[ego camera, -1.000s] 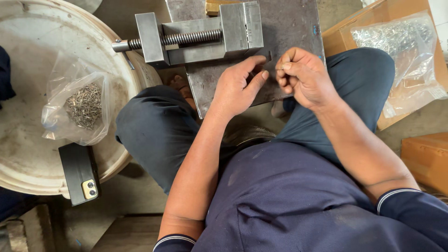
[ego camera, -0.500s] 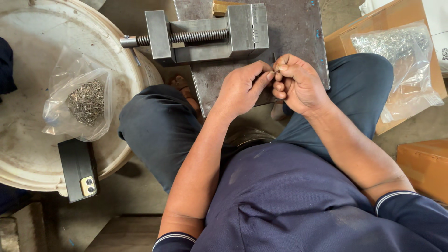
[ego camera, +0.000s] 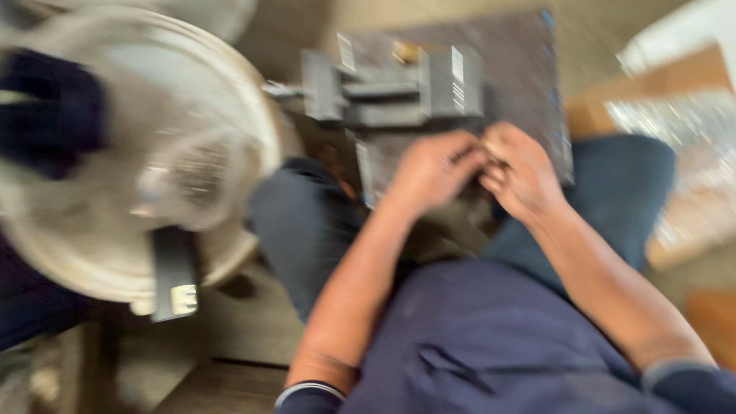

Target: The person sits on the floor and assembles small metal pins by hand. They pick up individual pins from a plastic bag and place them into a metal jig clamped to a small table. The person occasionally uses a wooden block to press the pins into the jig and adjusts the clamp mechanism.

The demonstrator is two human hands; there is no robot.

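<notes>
- Hands, left hand [ego camera: 433,172] and right hand [ego camera: 521,172], meet fingertip to fingertip at the metal plate's [ego camera: 521,69] near edge; blur hides their grip.
- Round tray [ego camera: 253,130] holds a clear bag [ego camera: 188,180] of small metal bits.

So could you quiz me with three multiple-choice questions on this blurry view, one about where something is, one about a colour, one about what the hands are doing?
1. Where is the grey vise?
A. on the dark metal plate, beyond the hands
B. in the round white basin
C. inside the cardboard box

2. What colour is the person's shirt?
A. red
B. dark blue
C. yellow

3. How are the left hand and right hand placed?
A. far apart, flat on the knees
B. close together, fingers meeting over the plate
C. both gripping the vise screw

Answers: 1 A, the vise stands on the plate above the hands. 2 B, shirt and sleeves read navy. 3 B, the fingers come together in front of the vise; blur hides whatever they pinch.
</notes>
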